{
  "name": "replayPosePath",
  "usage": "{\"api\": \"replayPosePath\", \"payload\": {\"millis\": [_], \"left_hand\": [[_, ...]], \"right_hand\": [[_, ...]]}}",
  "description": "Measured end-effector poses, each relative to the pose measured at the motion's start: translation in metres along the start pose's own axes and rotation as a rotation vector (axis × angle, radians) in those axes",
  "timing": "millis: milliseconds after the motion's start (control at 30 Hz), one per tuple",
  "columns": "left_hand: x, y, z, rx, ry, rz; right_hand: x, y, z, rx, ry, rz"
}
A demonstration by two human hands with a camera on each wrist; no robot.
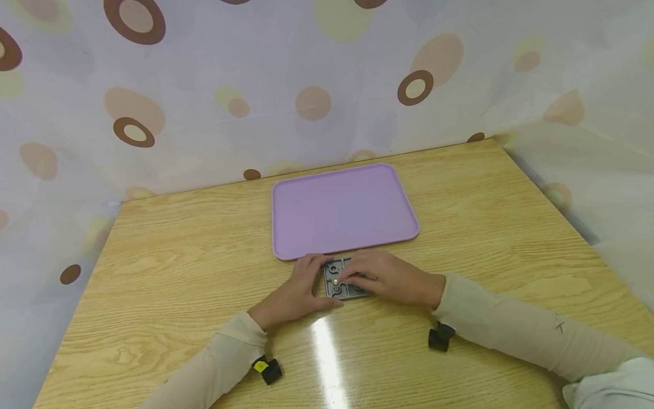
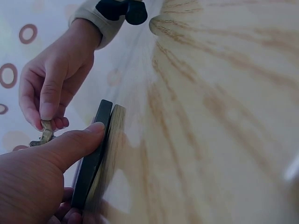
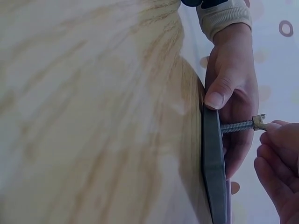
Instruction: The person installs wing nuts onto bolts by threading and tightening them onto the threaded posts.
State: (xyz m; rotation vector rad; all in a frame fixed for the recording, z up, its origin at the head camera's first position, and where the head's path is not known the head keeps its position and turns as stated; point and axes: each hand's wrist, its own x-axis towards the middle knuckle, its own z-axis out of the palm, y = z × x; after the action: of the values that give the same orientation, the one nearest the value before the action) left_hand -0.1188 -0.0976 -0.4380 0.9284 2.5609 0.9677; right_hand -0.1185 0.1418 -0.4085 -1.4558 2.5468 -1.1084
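Note:
A small grey plate (image 1: 347,293) with moulded recesses lies on the wooden table. My left hand (image 1: 296,287) grips it by opposite edges, thumb on the near side and fingers at the far side. From the plate's face rises a threaded bolt (image 3: 237,127), carrying a brass-coloured wing nut (image 3: 258,122) at its outer end. The thumb and fingertips of my right hand (image 1: 388,277) pinch one wing of that nut. The left wrist view shows the same pinch on the wing nut (image 2: 46,132), beyond the left thumb.
A lilac tray (image 1: 342,210) lies just beyond the plate, close to its far edge. Behind the wooden table (image 1: 194,244) hangs a light cloth (image 1: 204,74) with brown and peach circles; it also covers the right side. Black camera mounts (image 1: 439,336) sit at both wrists.

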Motion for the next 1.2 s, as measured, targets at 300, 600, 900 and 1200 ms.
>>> {"api": "replayPosePath", "payload": {"millis": [300, 600, 900, 1200], "left_hand": [[-0.0004, -0.0005, -0.0001, 0.001, -0.007, 0.0], [-0.0007, 0.0005, -0.0013, -0.003, -0.007, 0.0], [-0.001, -0.0005, -0.001, 0.003, -0.022, 0.003], [-0.0009, -0.0026, 0.0, 0.008, -0.012, 0.008]], "right_hand": [[0.0023, -0.0015, 0.0011, -0.013, -0.001, -0.021], [0.0041, -0.0024, 0.0042, -0.036, 0.018, -0.04], [0.0024, -0.0058, 0.0059, -0.038, -0.012, 0.026], [0.0038, -0.0082, 0.0066, -0.04, -0.034, 0.08]]}}
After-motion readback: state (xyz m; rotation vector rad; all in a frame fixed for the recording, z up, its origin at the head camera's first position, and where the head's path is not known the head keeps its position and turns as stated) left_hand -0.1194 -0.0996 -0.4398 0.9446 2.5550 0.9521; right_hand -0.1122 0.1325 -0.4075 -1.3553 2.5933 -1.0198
